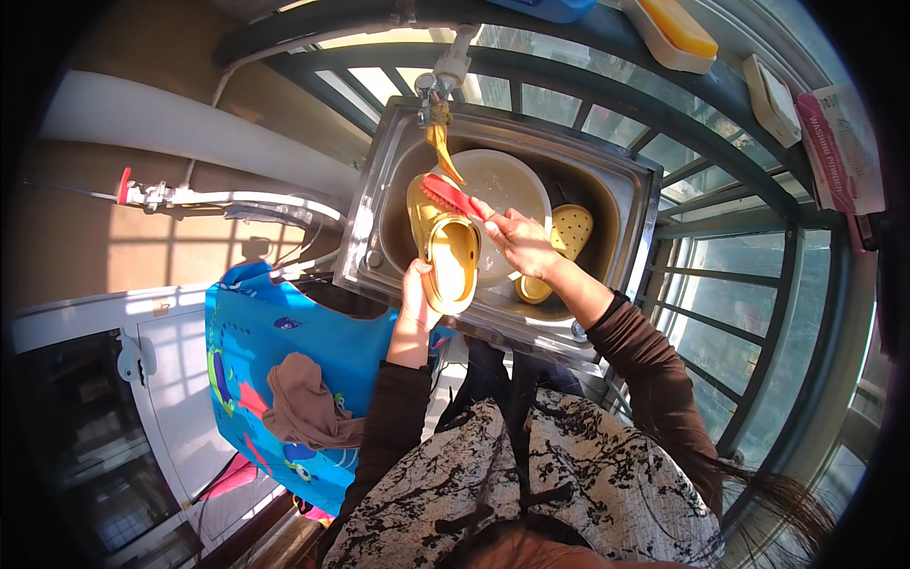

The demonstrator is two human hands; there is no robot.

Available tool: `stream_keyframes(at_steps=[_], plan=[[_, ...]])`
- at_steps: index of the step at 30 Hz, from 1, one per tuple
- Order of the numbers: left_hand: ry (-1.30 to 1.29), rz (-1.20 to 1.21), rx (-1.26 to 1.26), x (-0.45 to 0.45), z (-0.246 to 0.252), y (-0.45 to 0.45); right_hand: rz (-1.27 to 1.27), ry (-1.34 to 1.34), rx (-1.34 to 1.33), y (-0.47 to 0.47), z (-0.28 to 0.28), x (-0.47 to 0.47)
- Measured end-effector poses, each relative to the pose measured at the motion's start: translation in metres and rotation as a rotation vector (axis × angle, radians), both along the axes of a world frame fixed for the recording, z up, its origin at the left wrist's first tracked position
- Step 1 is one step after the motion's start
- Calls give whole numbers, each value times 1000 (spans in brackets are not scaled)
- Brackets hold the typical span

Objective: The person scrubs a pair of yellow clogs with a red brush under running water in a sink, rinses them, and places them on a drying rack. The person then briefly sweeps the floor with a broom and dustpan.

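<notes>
My left hand (416, 297) grips the heel end of a yellow foam clog (421, 206), holding it over the near left part of a stainless-steel sink (643, 213). In my right hand (521, 243) is a red scrubbing brush (448, 193), its bristles against the clog's toe. Behind the clog, a round pale basin (508, 167) with liquid in it stands in the sink. A second yellow clog (573, 226), with holes in its upper, rests on the right side of the sink, partly hidden by my right wrist.
A tap (437, 85) with a yellow strip (439, 142) tied on hangs above the sink. Left is a blue patterned cover (284, 327) bearing a brown cloth (306, 398). Soap dishes (682, 53) and a washing-powder packet (842, 149) line the window ledge. Metal window bars (768, 284) stand right.
</notes>
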State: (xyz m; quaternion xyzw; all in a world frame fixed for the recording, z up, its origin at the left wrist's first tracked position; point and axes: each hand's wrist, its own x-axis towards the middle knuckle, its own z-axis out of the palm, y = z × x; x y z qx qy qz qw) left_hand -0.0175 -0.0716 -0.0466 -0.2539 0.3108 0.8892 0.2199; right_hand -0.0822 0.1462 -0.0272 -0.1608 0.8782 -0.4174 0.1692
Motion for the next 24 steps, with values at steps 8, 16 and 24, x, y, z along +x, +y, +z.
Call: stream_keyframes(at_steps=[8,16,24], plan=[[15,-82,-7,10,0,3,-238,-96,237,4,-37,-29],[94,-8,-60,-4,5,34,-316,-721,-615,8,-45,13],[3,-226,-610,-24,-25,57,-671,-738,-449,38,-55,24]])
